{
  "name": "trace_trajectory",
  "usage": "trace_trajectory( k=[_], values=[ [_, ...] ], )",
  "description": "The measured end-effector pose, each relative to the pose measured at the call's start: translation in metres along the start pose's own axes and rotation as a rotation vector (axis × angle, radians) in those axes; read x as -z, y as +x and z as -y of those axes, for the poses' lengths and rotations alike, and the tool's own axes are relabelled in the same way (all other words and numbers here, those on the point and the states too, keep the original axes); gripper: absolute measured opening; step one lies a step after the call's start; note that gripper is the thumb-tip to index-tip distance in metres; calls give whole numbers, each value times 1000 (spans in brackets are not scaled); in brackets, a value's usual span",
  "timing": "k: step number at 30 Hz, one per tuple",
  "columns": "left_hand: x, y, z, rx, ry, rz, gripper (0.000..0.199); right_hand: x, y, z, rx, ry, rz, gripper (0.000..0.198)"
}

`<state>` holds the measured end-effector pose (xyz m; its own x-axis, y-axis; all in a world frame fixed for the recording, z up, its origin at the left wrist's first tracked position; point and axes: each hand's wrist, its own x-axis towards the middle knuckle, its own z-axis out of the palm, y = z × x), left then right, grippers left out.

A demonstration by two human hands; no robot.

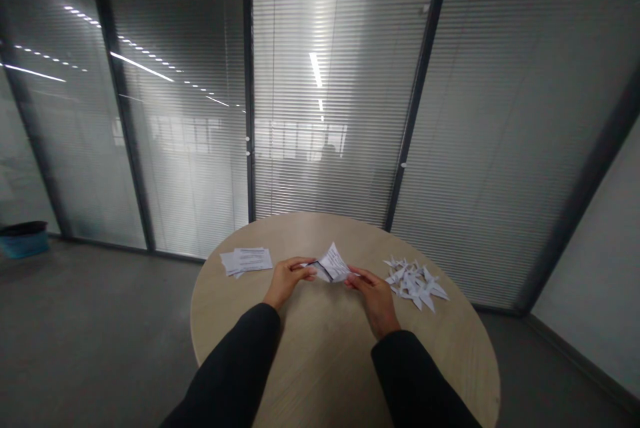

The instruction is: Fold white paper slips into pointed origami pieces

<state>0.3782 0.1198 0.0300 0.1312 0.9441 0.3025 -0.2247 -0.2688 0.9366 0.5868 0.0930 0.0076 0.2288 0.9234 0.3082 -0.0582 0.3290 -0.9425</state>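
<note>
Between my two hands, a little above the table, is a partly folded sheet of printed paper [332,264], with one point standing up and its sides spread. My left hand [291,279] pinches its left corner between thumb and fingers. On the other side, my right hand [373,295] pinches the right corner. To the right of my right hand lies a pile of white folded paper cranes [414,283]. A small stack of printed paper sheets [249,260] lies beyond my left hand, on the left side of the table.
The round wooden table [320,375] stands close to a glass partition [330,95] with blinds and dark frames. A blue bin [24,241] sits on the grey floor at the far left. A white wall [595,261] is at the right.
</note>
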Motion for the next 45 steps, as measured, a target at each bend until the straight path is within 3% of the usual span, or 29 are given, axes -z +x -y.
trace_trajectory(
  k=[5,15,24,34,39,42,45],
  values=[
    [6,1,-2,-24,29,37,37,1,0,1,3,26,-15,41],
    [9,0,-7,-26,35,-8,28,1,-1,8,13,-5,15,44],
    [10,-1,-10,-13,16,10,35,4,-1,10,12,-51,23,47],
    [19,4,-4,-129,104,-73,23,6,1,5,0,-14,19,46],
    [19,7,-2,-148,83,-76,25,9,4,-1,16,-53,97,41],
    [19,7,0,-125,52,-30,27,14,9,-5,69,-34,31,39],
    [18,6,2,-59,72,127,29,17,12,-6,49,112,-9,43]
  ],
)
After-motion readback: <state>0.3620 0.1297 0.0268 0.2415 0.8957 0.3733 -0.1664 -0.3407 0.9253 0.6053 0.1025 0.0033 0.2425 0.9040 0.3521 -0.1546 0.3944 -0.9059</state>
